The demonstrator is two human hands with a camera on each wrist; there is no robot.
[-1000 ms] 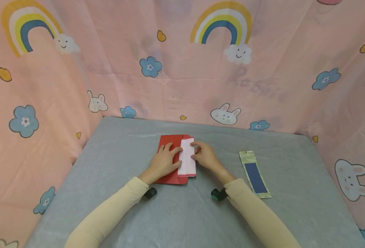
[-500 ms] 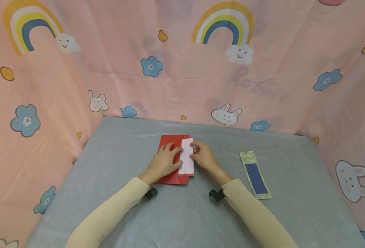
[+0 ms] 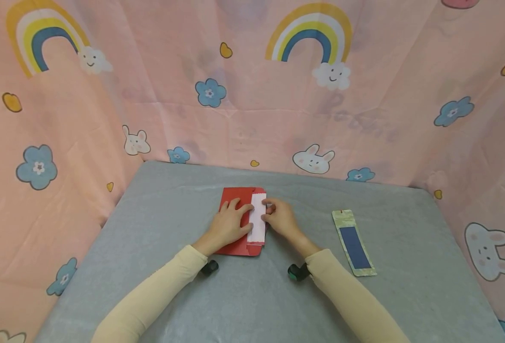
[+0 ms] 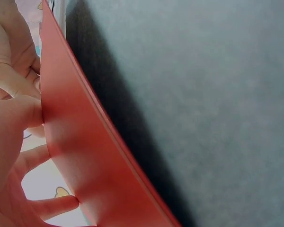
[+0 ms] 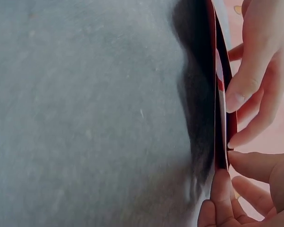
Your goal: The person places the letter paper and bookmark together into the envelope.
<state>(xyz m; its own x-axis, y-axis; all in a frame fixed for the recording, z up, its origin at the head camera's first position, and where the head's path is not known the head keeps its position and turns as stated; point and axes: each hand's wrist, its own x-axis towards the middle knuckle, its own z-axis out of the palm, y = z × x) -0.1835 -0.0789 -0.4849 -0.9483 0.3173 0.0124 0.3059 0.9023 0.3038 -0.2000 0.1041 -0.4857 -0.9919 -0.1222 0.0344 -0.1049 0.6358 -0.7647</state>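
A red envelope [image 3: 237, 191] lies flat on the grey table, its opening facing right. From that opening sticks out a white paper piece with red ends [image 3: 257, 224], partly inside the envelope. My left hand [image 3: 227, 224] rests on the envelope with spread fingers, thumb and forefinger reaching the left side of the white piece. With thumb and fingers my right hand [image 3: 281, 217] pinches the right edge of the white piece. In the right wrist view the envelope's mouth [image 5: 221, 137] gapes edge-on, and a sliver of white and red shows within it.
To the right lies a narrow green-patterned bookmark [image 3: 355, 247] with a dark blue panel. The grey table [image 3: 244, 305] is bordered by a pink curtain [image 3: 252, 119] printed with rainbows, rabbits and flowers. Black wrist cameras [image 3: 297, 272] hang under both wrists.
My right hand has shifted slightly left, pushing the white paper piece a bit further into the red envelope. My left hand stays in place.
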